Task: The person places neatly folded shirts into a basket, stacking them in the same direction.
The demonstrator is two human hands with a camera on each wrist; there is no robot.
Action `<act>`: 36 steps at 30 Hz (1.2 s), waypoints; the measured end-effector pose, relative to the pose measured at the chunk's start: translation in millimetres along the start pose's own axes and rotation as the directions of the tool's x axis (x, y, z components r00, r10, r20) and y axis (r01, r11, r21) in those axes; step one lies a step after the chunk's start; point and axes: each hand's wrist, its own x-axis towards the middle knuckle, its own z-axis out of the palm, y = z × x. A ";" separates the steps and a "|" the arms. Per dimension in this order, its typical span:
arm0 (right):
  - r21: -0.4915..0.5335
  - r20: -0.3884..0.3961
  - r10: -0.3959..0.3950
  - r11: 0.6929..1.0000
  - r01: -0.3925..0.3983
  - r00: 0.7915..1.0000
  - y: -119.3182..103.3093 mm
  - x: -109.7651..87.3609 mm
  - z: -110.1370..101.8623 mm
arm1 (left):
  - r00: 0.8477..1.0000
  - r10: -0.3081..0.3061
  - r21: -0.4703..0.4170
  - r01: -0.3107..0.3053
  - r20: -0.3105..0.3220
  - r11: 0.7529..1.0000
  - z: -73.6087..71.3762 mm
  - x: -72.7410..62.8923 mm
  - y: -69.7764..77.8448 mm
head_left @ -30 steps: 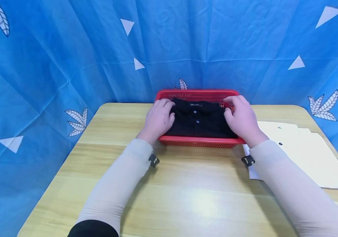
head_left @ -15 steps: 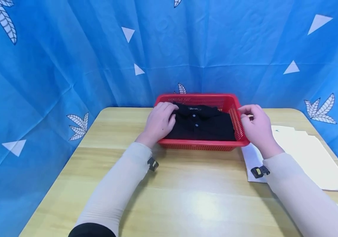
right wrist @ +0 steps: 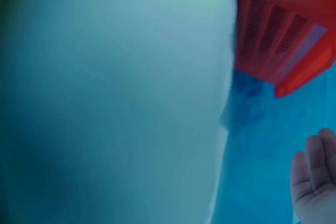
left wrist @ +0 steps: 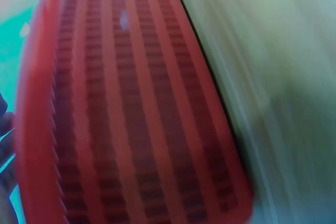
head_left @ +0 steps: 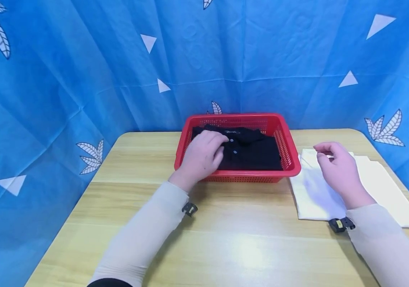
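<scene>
A black folded shirt [head_left: 258,155] with a collar and light buttons lies in a red plastic basket [head_left: 240,174]. My left hand [head_left: 203,156] hovers over the basket's left part, its loosely bent fingers overlapping the shirt in the head view. The slatted basket wall [left wrist: 113,77] fills much of the left wrist view, where only a bit of the hand shows. To the right of the basket, my right hand [head_left: 341,173] hangs above white folded cloth [head_left: 313,195] and holds nothing. Relaxed fingers [right wrist: 315,166] show in the right wrist view.
Pale cream folded cloth [head_left: 387,191] lies beside the white cloth on the right side of the wooden table [head_left: 240,247]. A blue patterned curtain [head_left: 280,59] hangs behind the table and along its left side.
My right hand has left the basket's right side and moved right and toward me, over the white cloth. The left hand has shifted slightly right, across the shirt.
</scene>
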 end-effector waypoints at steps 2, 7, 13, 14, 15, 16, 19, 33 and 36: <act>-0.011 0.016 0.028 1.000 -0.027 0.999 7.7 -2.6 -3.7 | 0.999 0.043 -0.030 -0.044 -0.012 0.999 1.3 0.6 13.7; -0.040 0.072 0.111 0.993 -0.108 0.991 22.4 -6.9 -14.3 | 0.994 0.108 -0.131 -0.107 0.005 0.986 5.4 1.8 49.5; -0.076 0.109 0.140 0.988 -0.132 0.984 33.3 -11.0 -30.0 | 0.980 0.173 -0.197 -0.151 0.100 0.969 16.2 1.9 84.7; -0.085 0.109 0.140 0.988 -0.131 0.984 35.0 -11.6 -32.6 | 0.977 0.179 -0.213 -0.151 0.119 0.965 19.1 1.6 89.6; -0.091 0.111 0.139 0.987 -0.129 0.984 37.2 -12.0 -35.4 | 0.974 0.183 -0.229 -0.149 0.135 0.962 22.6 1.0 94.1; -0.100 0.112 0.138 0.987 -0.127 0.984 39.3 -12.4 -37.8 | 0.971 0.189 -0.245 -0.149 0.146 0.958 25.9 0.2 98.5; -0.114 0.115 0.134 0.986 -0.121 0.984 49.0 -13.6 -45.2 | 0.963 0.206 -0.285 -0.151 0.175 0.947 37.5 -2.2 111.2; -0.227 0.101 0.182 0.961 -0.156 0.978 84.5 -19.9 -78.8 | 0.859 0.085 -0.235 0.042 0.505 0.971 74.8 10.2 176.9; -0.262 0.113 0.188 0.953 -0.153 0.976 89.8 -20.8 -81.8 | 0.853 0.029 -0.223 0.104 0.521 0.969 82.8 10.5 182.1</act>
